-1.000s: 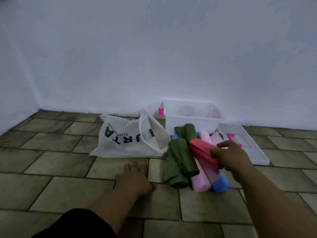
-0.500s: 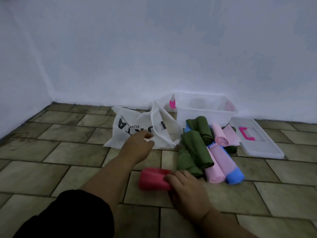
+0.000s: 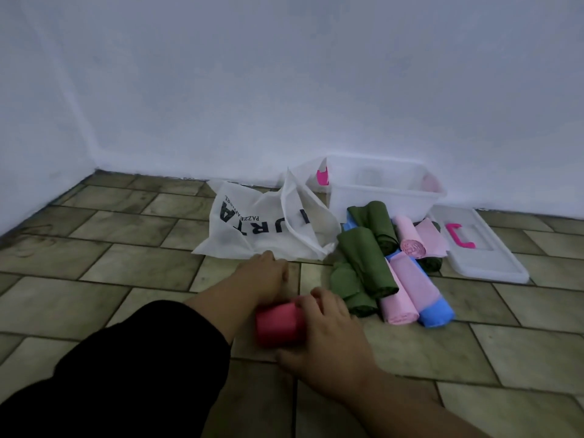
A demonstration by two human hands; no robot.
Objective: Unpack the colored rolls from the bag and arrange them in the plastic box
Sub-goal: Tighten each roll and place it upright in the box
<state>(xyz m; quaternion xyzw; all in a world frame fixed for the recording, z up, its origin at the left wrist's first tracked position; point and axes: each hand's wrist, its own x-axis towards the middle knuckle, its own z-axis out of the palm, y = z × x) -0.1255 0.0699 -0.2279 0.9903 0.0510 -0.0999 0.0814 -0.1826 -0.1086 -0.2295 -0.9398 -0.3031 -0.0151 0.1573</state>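
Note:
A red roll (image 3: 277, 324) lies on the tiled floor in front of me, and my right hand (image 3: 325, 339) grips its right end. My left hand (image 3: 267, 275) hovers just behind the roll, at the near edge of the white bag (image 3: 252, 229), its fingers loosely bent and holding nothing. The bag lies flat with its mouth toward the pile. Green rolls (image 3: 366, 260), pink rolls (image 3: 401, 292) and a blue roll (image 3: 436, 314) are heaped to the right. Behind them, against the wall, stands the clear plastic box (image 3: 379, 191).
The box's clear lid (image 3: 486, 257) with a pink handle lies flat on the floor, right of the pile. A white wall runs behind everything and meets another wall at the left corner. Bare floor tiles (image 3: 110, 279) stretch to the left.
My right hand took the red roll off the pile and carried it left onto the floor. My left hand rose from the floor to the bag's edge, then drew back toward the roll.

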